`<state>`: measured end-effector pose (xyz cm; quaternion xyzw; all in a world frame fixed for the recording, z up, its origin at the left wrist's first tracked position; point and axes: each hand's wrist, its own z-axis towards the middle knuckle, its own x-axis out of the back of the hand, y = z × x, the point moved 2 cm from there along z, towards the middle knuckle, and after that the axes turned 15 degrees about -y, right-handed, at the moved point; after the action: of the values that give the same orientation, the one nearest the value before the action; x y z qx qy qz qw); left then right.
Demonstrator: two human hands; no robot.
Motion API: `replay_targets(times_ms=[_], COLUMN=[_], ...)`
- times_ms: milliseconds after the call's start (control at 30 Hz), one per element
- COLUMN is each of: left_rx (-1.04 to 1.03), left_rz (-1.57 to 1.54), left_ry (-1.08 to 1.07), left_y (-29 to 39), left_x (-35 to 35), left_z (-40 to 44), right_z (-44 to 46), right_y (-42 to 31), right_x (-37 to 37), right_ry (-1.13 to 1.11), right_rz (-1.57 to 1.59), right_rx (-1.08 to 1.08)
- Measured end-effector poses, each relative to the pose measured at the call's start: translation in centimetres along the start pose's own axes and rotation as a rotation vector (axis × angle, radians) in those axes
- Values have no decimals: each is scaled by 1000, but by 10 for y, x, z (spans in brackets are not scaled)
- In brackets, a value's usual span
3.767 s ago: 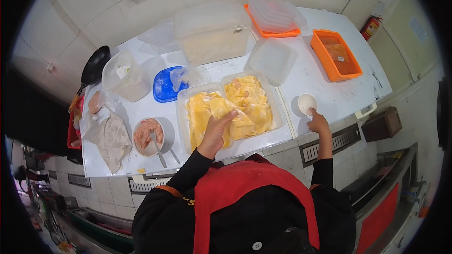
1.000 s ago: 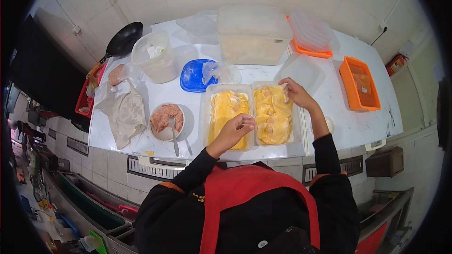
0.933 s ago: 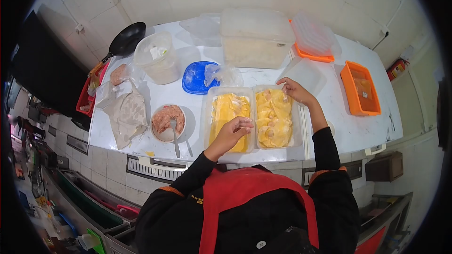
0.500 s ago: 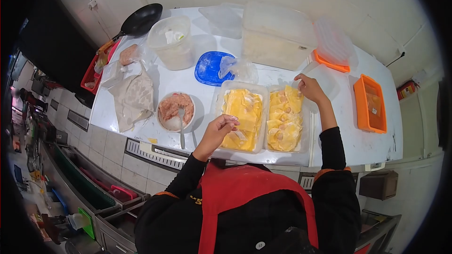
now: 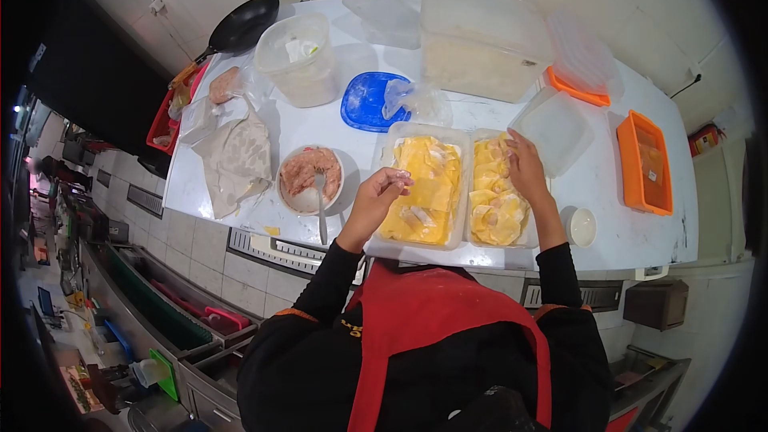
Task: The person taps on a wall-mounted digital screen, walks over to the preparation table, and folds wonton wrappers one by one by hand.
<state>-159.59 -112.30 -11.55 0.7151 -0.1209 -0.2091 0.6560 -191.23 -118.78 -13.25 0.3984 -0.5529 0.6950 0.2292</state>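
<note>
My left hand [image 5: 374,206] is closed in a pinch, with white powder on its fingertips, above the left edge of a clear container [image 5: 466,192]. Inside that container lies a stack of yellow dough wrappers [image 5: 428,192]. What the pinch holds, if anything, is too small to make out. My right hand [image 5: 526,166] is at the far right edge of a second clear container [image 5: 524,242], its fingers bent but apart. Filled yellow dumplings [image 5: 494,212] sit in rows there, partly covered by this hand. Left of my left hand, a bowl of minced meat [image 5: 306,172] has a fork [image 5: 322,212] standing in it.
A small white bowl [image 5: 582,227] is beside my right forearm. Farther back are a clear lid [image 5: 570,132], a blue lid [image 5: 362,104], a white tub [image 5: 296,72] and a large clear bin [image 5: 480,52]. An orange tray [image 5: 645,164] stands right; a cloth [image 5: 234,156] lies left.
My right hand has moved nearer to me, onto the dumpling container's edge. Its forearm has shifted, so the small white bowl now shows. My left hand remains pinched. The whole view has shifted slightly.
</note>
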Motion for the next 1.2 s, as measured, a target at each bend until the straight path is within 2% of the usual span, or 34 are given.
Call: replay_targets(times_ms=[67,133,167,200,300,400,500,600,700,800,900,1000,1100,1200], left_rx=[22,-43,-79,-45,-242,-79,-82,-234,-66,-176,-150,-203,-121,-105], left_rz=[257,656,856,854,1280,1528,1500,1477,1430,1335,917,789,641,-109], left_ry=[69,45,31,-50,-69,-190,-184,-156,-281,-366,-603,-720,-767,-950], left_y=[-8,-19,-23,-22,-46,-53,-50,-43,-31,6,51,92,118,109], left_x=[4,1,-3,-10,-23,-27,-29,-30,-27,-32,-53,-76,-84,-70], left_z=[3,7,12,19,62,75,73,73,80,72,55,39,35,44], right_z=[-4,-7,-10,-16,-31,-47,-68,-92,-107,-109,-102,-93,-96,-106], right_y=[-6,-16,-23,-37,-71,-87,-82,-78,-83,-100,-123,-147,-156,-152], right_x=[1,5,9,12,14,20,26,33,38,35,23,22,32,35], right_ry=[66,177,195,212,203,207,238,236,267,223,122,63,-108,-67], right_rz=[-16,-85,9,103,264,365,423,451,470,424,298,260,589,1038], right_rx=[13,44,23,0,-3,-14,-41,-89,-112,-104,80,196,122,178])
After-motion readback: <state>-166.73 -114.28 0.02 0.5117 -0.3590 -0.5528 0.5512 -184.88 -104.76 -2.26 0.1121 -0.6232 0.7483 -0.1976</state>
